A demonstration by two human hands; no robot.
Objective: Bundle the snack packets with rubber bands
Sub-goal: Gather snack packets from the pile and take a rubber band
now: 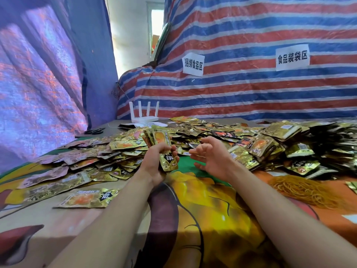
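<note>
Forearms: both reach in from the near edge over the table (202, 219), which is covered with a printed cloth.
Left hand (154, 163): clenched round a stack of snack packets (164, 146), with the fingers wrapped across its lower front. The stack stands upright and its top fans out above the fingers.
Right hand (212, 157): released, palm turned toward the left hand, fingers spread and lightly bent. It is just beside the stack and does not touch it. Whether a band lies across its fingertips cannot be told.
Loose packets (222, 130): a wide heap beyond both hands, spreading past the left hand on one side and the right hand on the other.
Rubber bands (301, 188): a tan heap on the table, out to the right of the right hand and well apart from it.
Router (144, 115): white with four aerials, beyond the left hand and behind the heap.
Tarpaulin (251, 93): red, blue and white stripes, hanging behind the table.
</note>
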